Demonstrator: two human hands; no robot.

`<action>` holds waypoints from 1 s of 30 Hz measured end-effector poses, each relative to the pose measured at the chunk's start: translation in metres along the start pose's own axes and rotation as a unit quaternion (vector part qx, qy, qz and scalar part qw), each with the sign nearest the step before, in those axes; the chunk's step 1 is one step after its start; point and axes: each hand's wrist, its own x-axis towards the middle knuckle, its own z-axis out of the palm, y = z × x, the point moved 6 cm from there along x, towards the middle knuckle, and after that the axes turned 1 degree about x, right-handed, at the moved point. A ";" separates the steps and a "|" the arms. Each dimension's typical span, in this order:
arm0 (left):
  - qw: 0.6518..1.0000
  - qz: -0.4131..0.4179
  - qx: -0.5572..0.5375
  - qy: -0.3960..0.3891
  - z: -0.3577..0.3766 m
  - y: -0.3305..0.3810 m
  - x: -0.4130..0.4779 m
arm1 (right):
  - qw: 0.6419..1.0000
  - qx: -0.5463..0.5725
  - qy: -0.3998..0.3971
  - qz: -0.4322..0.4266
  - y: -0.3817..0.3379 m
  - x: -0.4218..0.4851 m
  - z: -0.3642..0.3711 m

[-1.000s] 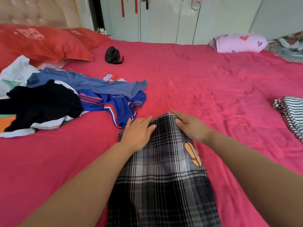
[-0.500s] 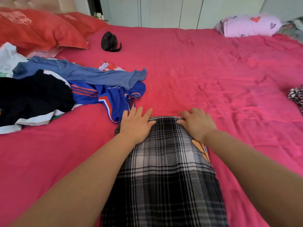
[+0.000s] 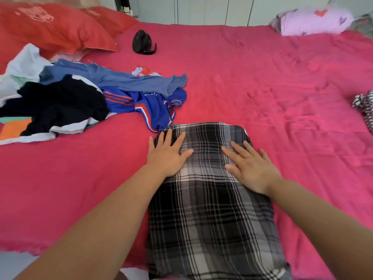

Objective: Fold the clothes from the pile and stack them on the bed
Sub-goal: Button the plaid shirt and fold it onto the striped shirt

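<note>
Left hand (image 3: 167,156): released, flat, fingers straight and spread; palm down on the plaid (image 3: 210,209) at its upper left edge; grasps nothing.
Right hand (image 3: 250,168): released, flat, fingers straight, slightly spread; palm down on the plaid's upper right part; grasps nothing.
Plaid: lower centre of frame, lying on the bed (image 3: 262,87); black-grey-white checks, woven cloth, folded to a long rectangle with a rounded far end.
Pile (image 3: 60,102): centre left of frame, loose and crumpled; black garment, grey-blue shirt, blue jersey (image 3: 155,106) with red-white stripes; the jersey's tip is just beside the plaid's far left corner.
Bed: pink sheet, wrinkled at centre right.
Striped cloth (image 3: 365,108): right edge of frame, black-white, well apart from the plaid.
Pillows (image 3: 56,27): upper left, red.
</note>
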 end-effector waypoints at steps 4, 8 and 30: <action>0.994 0.053 -0.028 0.086 -0.020 0.020 -0.038 | 0.997 0.043 0.064 -0.018 -0.017 -0.031 -0.030; 0.993 0.119 0.000 0.023 0.023 0.030 -0.073 | 0.998 0.005 0.038 -0.052 -0.037 -0.063 0.012; 0.981 0.193 -0.007 -0.004 0.016 0.038 -0.157 | 0.987 0.113 0.089 -0.070 -0.012 -0.130 0.015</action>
